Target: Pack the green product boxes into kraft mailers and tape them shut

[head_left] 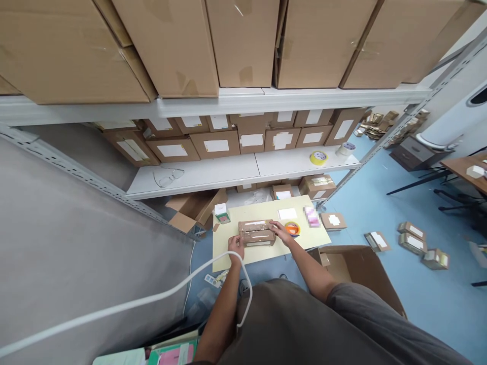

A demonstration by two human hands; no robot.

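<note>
A small brown cardboard box (256, 234) with shiny tape along its top lies on the pale yellow tabletop (228, 266). My left hand (236, 247) grips its left front corner, fingers bent against the side. At the box's right end, my right hand (280, 232) holds the upper edge with thumb and fingers. Just right of that hand is a roll of tape (292, 229) with an orange part in it. A white sheet (287, 213) lies behind the box, and a small green-and-white carton (222, 213) stands at the back left.
A white cable (152, 295) crosses in front of my left wrist. Beyond the table stands a shelf (228, 170) with labelled boxes, glasses (168, 177) and yellow tape (318, 157). A large open carton (365, 263) sits at the right; smaller boxes (413, 238) lie on the blue floor.
</note>
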